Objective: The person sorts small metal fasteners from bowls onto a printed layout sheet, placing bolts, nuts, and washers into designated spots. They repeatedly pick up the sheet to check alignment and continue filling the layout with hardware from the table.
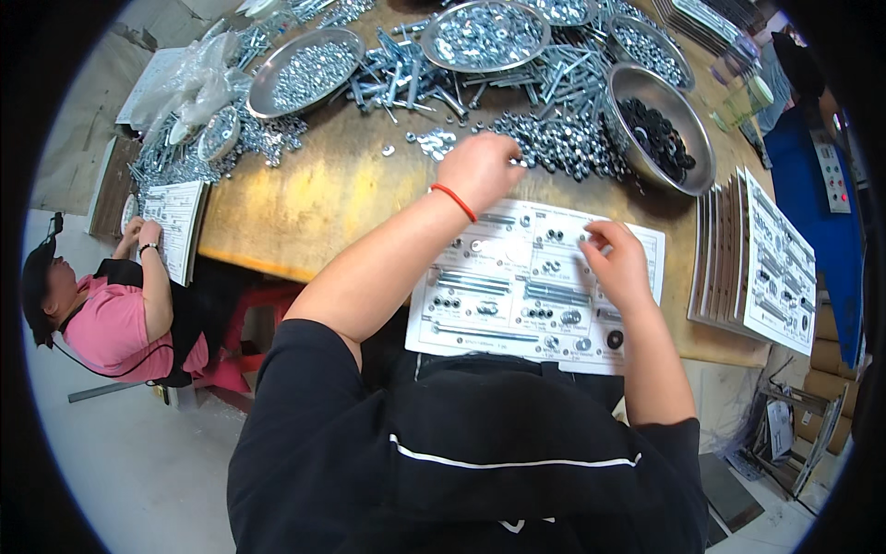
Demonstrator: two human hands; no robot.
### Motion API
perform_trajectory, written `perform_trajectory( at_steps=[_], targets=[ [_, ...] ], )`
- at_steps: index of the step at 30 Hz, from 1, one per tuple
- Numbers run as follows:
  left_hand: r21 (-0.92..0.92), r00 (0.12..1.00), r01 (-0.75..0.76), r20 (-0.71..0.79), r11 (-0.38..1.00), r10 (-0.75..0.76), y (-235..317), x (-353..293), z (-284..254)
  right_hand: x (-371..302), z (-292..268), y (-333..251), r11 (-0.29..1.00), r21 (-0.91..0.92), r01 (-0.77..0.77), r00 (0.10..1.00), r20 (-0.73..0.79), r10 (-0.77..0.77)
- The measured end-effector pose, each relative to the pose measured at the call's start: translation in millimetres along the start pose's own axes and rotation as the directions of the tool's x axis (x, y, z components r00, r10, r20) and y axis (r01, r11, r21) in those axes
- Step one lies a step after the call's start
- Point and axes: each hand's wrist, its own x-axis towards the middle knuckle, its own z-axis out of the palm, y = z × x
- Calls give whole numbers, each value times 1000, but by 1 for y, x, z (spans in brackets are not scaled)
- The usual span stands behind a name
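My left hand (478, 172), with a red band at the wrist, reaches to the near edge of a heap of small metal nuts (563, 146). Its fingers are curled together, their tips at the nuts; anything between them is too small to make out. Over the right part of a printed sheet (426, 334), my right hand (616, 262) has thumb and fingers bent into a pinch, and I cannot see what it holds. Pictures of bolts, nuts and washers cover the sheet, and some small shiny pieces seem to rest on it. The sheet lies at the table's front edge.
Behind the nuts are heaped bolts (406, 78) and metal bowls of washers (300, 76). A bowl of black rings (657, 138) stands right, above a stack of printed boards (771, 263). At left, a person in pink (115, 319) handles another board stack (173, 222).
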Motion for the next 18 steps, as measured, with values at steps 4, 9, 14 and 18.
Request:
perform_trajectory(
  at_steps=[4, 9, 14, 18],
  targets=[
    [178, 978, 106, -199, 978, -69, -53, 47, -17, -16, -14, 12, 993, 79, -88, 992, -87, 95],
    [387, 946, 318, -64, 865, -319, -55, 104, -12, -21, -13, 20, 981, 81, -174, 977, -113, 182],
    [313, 873, 372, 203, 874, -444, -62, 136, -13, 0, -17, 2, 994, 11, -113, 992, -61, 113],
    [238, 863, 357, 286, 903, -417, -81, 141, -8, 58, -12, -9, 989, -148, 30, 999, -12, -32]
  ],
)
